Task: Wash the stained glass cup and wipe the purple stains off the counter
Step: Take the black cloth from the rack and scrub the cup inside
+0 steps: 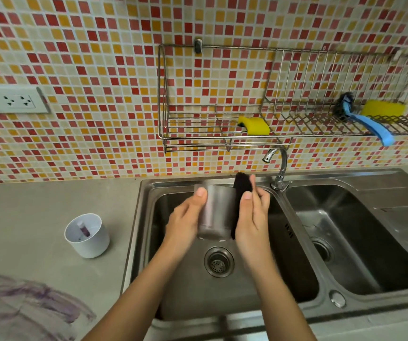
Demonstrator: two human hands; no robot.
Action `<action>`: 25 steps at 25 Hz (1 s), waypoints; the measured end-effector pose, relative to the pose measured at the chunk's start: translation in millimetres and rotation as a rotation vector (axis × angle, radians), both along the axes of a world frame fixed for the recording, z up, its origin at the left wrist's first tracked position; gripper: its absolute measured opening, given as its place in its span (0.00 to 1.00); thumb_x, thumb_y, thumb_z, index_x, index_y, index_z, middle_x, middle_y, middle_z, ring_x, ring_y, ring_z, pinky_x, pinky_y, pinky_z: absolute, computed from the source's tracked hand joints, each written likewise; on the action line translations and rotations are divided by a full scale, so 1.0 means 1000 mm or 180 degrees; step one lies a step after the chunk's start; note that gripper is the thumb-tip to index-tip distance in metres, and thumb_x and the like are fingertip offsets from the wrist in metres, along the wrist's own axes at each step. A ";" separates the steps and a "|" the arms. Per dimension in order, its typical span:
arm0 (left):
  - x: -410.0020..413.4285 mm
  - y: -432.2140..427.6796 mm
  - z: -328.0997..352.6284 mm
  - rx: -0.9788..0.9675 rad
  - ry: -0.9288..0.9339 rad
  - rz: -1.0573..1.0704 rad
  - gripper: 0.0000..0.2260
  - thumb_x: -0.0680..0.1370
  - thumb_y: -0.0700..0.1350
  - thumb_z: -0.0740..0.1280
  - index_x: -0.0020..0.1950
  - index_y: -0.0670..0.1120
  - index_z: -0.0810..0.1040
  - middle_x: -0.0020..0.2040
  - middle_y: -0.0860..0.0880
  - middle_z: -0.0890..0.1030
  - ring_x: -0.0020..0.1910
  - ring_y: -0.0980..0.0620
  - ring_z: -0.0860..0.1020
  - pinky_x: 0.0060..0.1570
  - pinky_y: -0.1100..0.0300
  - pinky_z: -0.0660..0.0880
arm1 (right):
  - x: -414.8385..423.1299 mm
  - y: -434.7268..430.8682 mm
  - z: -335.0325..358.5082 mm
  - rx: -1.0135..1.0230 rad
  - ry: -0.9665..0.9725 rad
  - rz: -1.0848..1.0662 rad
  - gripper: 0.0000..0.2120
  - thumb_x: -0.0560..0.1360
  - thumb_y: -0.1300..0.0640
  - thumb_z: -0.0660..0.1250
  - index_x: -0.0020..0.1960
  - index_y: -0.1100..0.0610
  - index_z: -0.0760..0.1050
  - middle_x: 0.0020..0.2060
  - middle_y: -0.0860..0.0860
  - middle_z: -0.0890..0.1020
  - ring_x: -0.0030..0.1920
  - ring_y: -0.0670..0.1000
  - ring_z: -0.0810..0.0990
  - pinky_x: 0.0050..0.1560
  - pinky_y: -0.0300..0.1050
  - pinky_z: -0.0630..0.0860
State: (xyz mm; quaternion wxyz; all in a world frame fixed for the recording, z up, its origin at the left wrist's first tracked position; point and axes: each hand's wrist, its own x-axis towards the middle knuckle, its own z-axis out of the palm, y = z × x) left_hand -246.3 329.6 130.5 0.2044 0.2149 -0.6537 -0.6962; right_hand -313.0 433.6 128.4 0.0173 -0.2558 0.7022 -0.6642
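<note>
Gripping glass cup (214,212) in left hand (185,222), right hand (253,217) pressing dark sponge (241,190).

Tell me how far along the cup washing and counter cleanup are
Nothing looks finished. In hand: the left hand holds the glass cup over the sink while the right hand presses a dark sponge against it. Left: the purple stains remain smeared on the counter.

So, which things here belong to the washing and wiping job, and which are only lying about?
Job: glass cup in left hand; dark scrubbing pad in right hand; purple stains; left sink basin; tap.

Idle: white cup; yellow sponges; blue brush; wire rack.
</note>
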 end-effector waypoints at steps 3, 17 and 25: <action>-0.004 -0.007 0.003 0.0277 0.0277 -0.0131 0.20 0.70 0.67 0.61 0.46 0.56 0.84 0.46 0.49 0.85 0.46 0.50 0.83 0.48 0.57 0.79 | 0.005 0.001 -0.002 -0.0101 -0.0015 0.0119 0.21 0.82 0.54 0.49 0.74 0.56 0.59 0.56 0.40 0.64 0.54 0.27 0.68 0.52 0.18 0.62; 0.010 0.006 -0.017 0.0251 0.0180 -0.0069 0.23 0.68 0.64 0.69 0.55 0.52 0.74 0.53 0.41 0.80 0.53 0.41 0.78 0.53 0.45 0.78 | 0.012 -0.008 -0.008 0.0281 0.0617 -0.0175 0.19 0.80 0.51 0.50 0.70 0.47 0.53 0.56 0.42 0.63 0.61 0.50 0.69 0.64 0.38 0.64; 0.014 -0.010 -0.015 0.0609 0.0571 0.0034 0.27 0.69 0.61 0.65 0.61 0.45 0.75 0.54 0.42 0.81 0.52 0.44 0.81 0.46 0.53 0.78 | 0.036 -0.011 -0.011 0.0199 0.0541 -0.0126 0.17 0.81 0.49 0.49 0.69 0.41 0.55 0.56 0.31 0.61 0.58 0.38 0.68 0.60 0.30 0.65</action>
